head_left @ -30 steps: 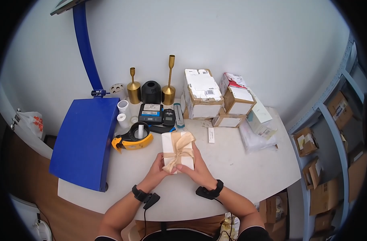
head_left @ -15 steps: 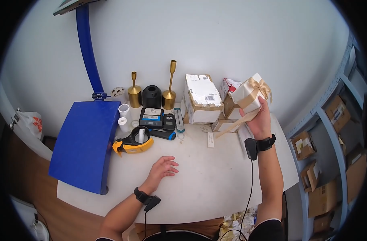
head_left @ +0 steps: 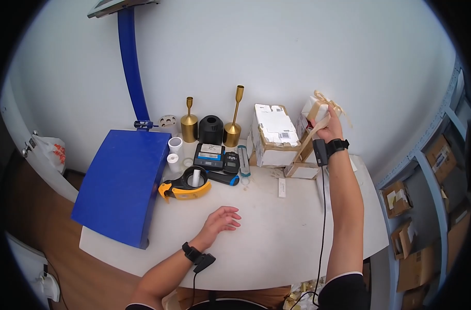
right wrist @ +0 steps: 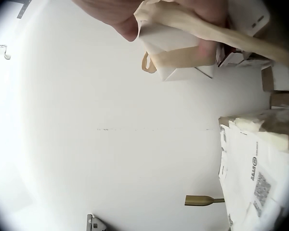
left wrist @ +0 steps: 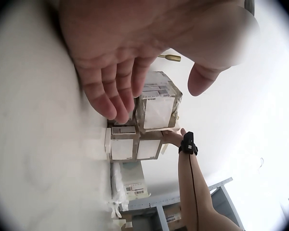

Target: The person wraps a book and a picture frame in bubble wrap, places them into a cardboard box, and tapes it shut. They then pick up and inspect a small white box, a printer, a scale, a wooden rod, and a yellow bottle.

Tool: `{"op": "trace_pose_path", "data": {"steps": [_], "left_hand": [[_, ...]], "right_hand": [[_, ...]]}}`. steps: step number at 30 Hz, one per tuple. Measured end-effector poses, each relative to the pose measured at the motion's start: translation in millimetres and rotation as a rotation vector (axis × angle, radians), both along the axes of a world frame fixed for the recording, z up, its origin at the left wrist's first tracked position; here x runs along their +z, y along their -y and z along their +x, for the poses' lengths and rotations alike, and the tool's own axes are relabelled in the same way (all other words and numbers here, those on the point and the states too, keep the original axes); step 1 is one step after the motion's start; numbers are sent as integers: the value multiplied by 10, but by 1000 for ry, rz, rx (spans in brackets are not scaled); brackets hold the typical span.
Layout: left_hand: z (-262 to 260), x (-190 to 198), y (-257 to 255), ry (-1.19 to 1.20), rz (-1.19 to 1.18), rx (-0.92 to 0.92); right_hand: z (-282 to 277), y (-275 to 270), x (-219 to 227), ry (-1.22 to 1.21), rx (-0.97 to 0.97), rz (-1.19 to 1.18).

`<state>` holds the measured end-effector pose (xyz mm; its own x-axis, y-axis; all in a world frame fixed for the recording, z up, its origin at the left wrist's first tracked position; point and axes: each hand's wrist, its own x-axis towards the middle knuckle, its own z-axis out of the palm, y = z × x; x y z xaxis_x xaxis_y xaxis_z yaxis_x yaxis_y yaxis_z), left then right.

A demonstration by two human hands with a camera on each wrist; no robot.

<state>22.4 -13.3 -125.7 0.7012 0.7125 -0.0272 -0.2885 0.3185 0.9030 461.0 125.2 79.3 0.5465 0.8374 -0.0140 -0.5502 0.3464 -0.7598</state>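
Note:
The right hand [head_left: 330,127] grips a white gift box [head_left: 318,109] tied with a tan ribbon, at the stacked cartons by the wall. In the right wrist view, fingers and thumb lie on either side of the box [right wrist: 168,43], and a ribbon tail [right wrist: 231,36] hangs across. Whether the box rests on the carton beneath cannot be told. The left hand [head_left: 220,225] lies over the front middle of the white table [head_left: 266,248], its fingers loosely bent and holding nothing; the left wrist view shows that palm [left wrist: 130,43] bare.
Left of the hands stand a blue platform scale [head_left: 122,188], a yellow-black tape dispenser [head_left: 186,192], paper rolls [head_left: 175,145], two gold candlesticks [head_left: 189,126] and small black devices [head_left: 209,156]. A large taped carton [head_left: 274,134] is beside the right hand. Shelves with cartons [head_left: 397,200] line the right side.
The right hand has carried the gift box from the table's middle to the right and back, over the stacked cartons. The left hand has let go of it and stays near the front.

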Motion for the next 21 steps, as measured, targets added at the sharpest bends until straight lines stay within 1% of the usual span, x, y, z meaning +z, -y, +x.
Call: {"op": "trace_pose_path", "data": {"steps": [2,3,5,9,11,12,14,15,17,18,20,21], "left_hand": [[-9,-6,-12,15,-12,-11],[-14,-8,-14,14,-14,-6],[-10,-13,-16,13,-28,-11],[-13,14,-24,9,-38,-11],[-9,5,-25,0,-31,-12],[-10,2,-22,-5,-42,-10],[-11,5,-25,-14,-33,-6],[-3,9,-34,-19,-44,-4],[-4,8,-28,-24,-57,4],[-6,15,-27,-39,-76,2],[-8,33,-23,-21,-53,3],[-8,64,-16,-27,-55,3]], "right_hand": [[-62,-65,-3,48,17,-119],[-80,-82,-4,47,22,-120],[-138,-36,49,95,117,-169],[-330,131,137,38,134,-123],[-559,367,189,238,-99,-49],[-559,460,149,234,-96,-59],[-562,668,66,487,-310,-62],[-603,795,12,483,-305,-72],[-819,1118,-79,676,-382,30],[-887,1280,-136,666,-378,8],[-1015,1588,-249,792,-297,32],[-1104,1718,-297,789,-289,31]]}}
